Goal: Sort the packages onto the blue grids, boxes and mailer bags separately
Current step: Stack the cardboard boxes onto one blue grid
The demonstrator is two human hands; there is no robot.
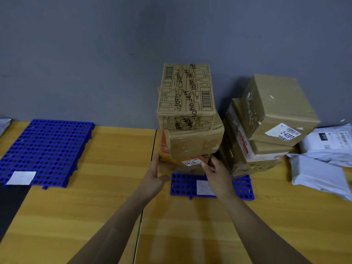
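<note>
Two stacks of cardboard boxes stand on the right blue grid [242,187]. The left stack has a printed box [186,92] on top, a plain taped box [196,143] under it and an orange box with a white label [182,162] at the bottom. My left hand [157,176] presses the orange box's left side and my right hand [217,174] its right side. The right stack is topped by a brown box with a shipping label [276,107]. White mailer bags [323,159] lie on the table at the right. The left blue grid [47,149] holds only a white slip.
The wooden table [106,168] meets a grey wall [95,54] behind the stacks. A seam between two tabletops runs down the middle. Another pale mailer bag [3,124] peeks in at the far left edge. A white paper slip [203,187] lies on the right grid.
</note>
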